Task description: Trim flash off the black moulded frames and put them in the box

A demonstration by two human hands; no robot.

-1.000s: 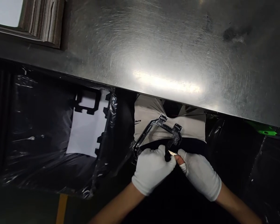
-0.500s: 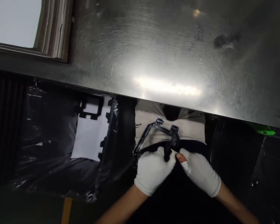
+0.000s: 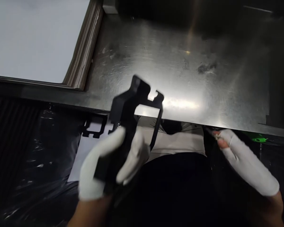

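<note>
My left hand (image 3: 104,167), in a white glove, is closed round the lower side of a black plastic frame (image 3: 132,101) and holds it up, tilted, in front of the metal table edge. The frame and hand are smeared by motion. My right hand (image 3: 246,164), gloved with a bare fingertip, is off to the right, apart from the frame. Its fingers pinch together on a small pale blade (image 3: 217,136) that barely shows.
A scratched steel table (image 3: 191,75) fills the upper view. A stack of white sheets (image 3: 33,37) lies at its left. Below, a black plastic bag (image 3: 38,151) holds more black frames (image 3: 94,129) on a white sheet. A green object (image 3: 257,137) sits under the table's right edge.
My left hand has lifted the black frame up and to the left, away from my lap. My right hand has pulled away to the right. The view has tipped upward.
</note>
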